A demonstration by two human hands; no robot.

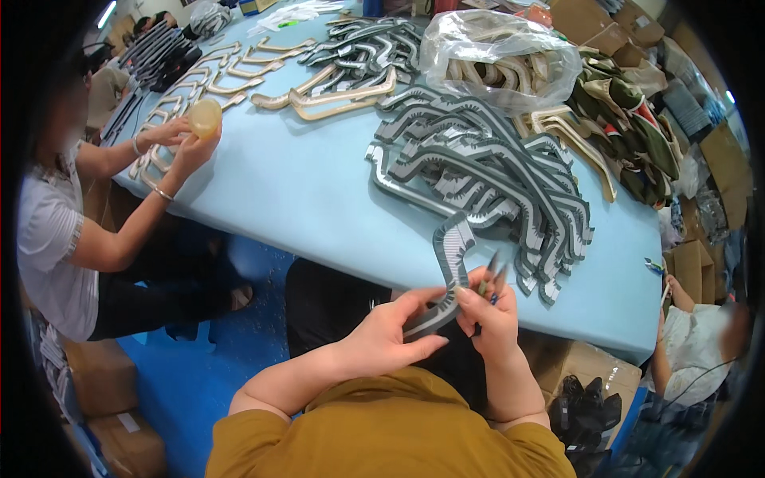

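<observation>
Brown cartons (102, 374), blue floor (191, 398)

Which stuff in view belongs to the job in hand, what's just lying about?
Likely the job:
- grey curved strip, in the left hand
- pointed tool, in the right hand
- pile of similar strips

Apparently lying about:
- clear plastic bag
- olive-green bundle
- cardboard box

There are the wearer's two hands (385, 334), one held strip (453, 245), two grey heaps (494, 175), one table (279, 183)
</observation>
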